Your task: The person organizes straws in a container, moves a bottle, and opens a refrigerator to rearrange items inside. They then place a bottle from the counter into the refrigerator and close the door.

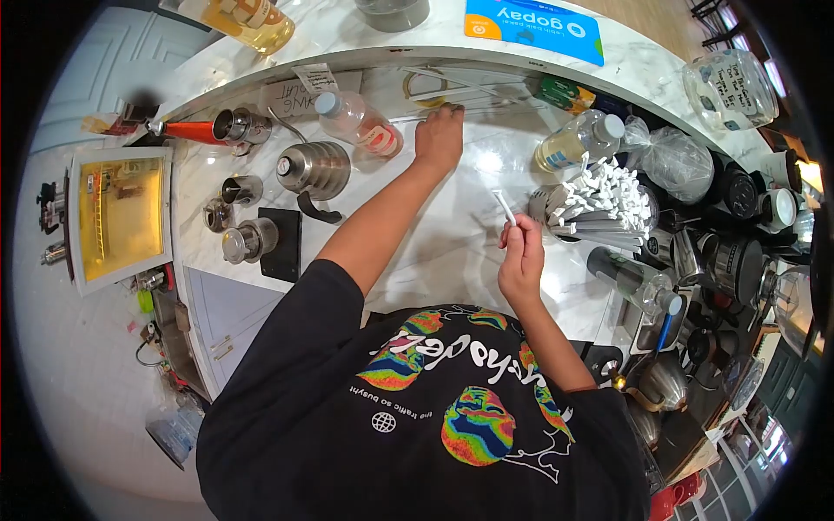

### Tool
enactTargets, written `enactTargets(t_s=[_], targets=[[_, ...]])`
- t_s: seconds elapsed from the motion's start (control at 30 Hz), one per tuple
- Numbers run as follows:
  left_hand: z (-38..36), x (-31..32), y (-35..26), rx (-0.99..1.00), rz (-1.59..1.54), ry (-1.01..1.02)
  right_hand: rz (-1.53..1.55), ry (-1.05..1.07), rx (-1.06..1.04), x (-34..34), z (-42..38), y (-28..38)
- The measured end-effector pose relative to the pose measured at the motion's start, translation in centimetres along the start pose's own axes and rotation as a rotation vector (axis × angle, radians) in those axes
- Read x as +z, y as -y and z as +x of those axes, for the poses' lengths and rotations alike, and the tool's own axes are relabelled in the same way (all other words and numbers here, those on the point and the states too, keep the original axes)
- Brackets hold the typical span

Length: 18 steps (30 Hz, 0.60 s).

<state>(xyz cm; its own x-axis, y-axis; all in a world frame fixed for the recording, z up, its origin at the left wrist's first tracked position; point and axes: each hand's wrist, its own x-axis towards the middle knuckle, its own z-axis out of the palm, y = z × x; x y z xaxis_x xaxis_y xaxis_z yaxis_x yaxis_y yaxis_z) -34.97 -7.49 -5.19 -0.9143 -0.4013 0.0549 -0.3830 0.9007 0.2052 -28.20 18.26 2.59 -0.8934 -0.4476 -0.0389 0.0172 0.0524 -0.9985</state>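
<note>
My right hand (521, 259) pinches a thin white stick (504, 208), which looks like a paper-wrapped straw, and points it up and away from me. Just right of it, a round holder (544, 208) is packed with several similar white-tipped straws (599, 195). My left hand (440, 139) reaches to the back of the marble counter with its fingers curled; what they hold, if anything, is hidden. Right behind those fingers lies a tape roll (426, 89), with thin white sticks (473, 84) beside it. A clear bottle with a pink label (360, 126) stands left of that hand.
Left on the counter (391, 234) are a steel gooseneck kettle (314, 168), metal cups (241, 188) and a black scale (281, 243). A yellowish bottle (578, 143) stands behind the straws; a dark bottle (634, 282) lies to the right. A raised ledge (339, 39) bounds the back.
</note>
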Motion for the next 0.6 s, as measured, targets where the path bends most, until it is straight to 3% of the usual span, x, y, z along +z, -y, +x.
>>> enactTargets(t_s=[0.27, 0.37, 0.6], targets=[[-0.2, 0.0, -0.4, 0.105, 0.084, -0.063, -0.061, 0.053, -0.002, -1.6, -1.0, 0.8], [-1.1, -0.6, -0.6, 0.072, -0.048, -0.079, -0.097, 0.046, -0.064, -2.3, -1.4, 1.0], [-3.3, -7.2, -3.0, 0.103, -0.507, -0.440, -0.053, -0.032, -0.151, -5.3, -3.1, 3.7]])
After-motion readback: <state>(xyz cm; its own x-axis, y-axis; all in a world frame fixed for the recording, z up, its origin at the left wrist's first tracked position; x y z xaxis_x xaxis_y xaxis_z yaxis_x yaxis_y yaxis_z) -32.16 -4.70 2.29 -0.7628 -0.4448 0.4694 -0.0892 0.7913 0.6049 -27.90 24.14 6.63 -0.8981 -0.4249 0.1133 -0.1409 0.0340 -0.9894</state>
